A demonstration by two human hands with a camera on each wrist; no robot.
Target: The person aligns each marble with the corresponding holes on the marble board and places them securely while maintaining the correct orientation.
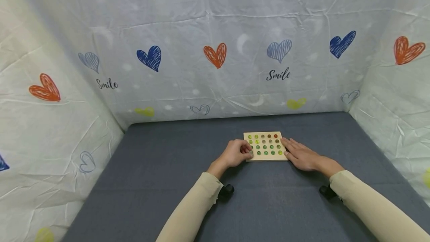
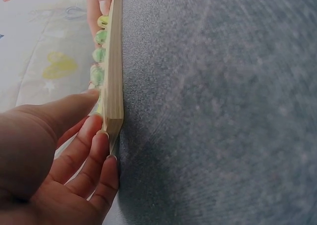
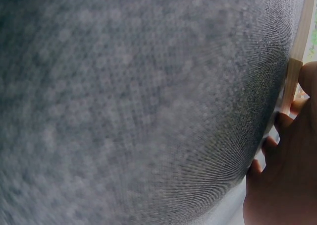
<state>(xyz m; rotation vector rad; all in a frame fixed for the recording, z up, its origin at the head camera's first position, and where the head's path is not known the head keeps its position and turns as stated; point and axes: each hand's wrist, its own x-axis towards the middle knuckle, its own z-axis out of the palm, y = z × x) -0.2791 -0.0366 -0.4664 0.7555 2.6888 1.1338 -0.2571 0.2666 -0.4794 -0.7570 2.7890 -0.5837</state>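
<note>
A pale wooden board (image 1: 268, 158) lies on the table, with rows of yellow, green, brown and reddish glass marbles seated in it. At its front left corner my left hand (image 1: 236, 153) pinches a green marble (image 1: 251, 152) between thumb and index finger. In the left wrist view the thumb (image 2: 74, 106) covers most of that marble, and the other fingers curve by the board's end. Across from it, my right hand (image 1: 303, 157) lies with extended fingers against the board's right edge. The right wrist view catches those fingers (image 3: 270, 148) along the wooden side.
Dark grey cloth covers the table (image 1: 161, 182). A pale curtain (image 1: 181, 81) printed with hearts rises behind the table and along both sides. Black wrist devices (image 1: 226, 191) hang under both sleeves.
</note>
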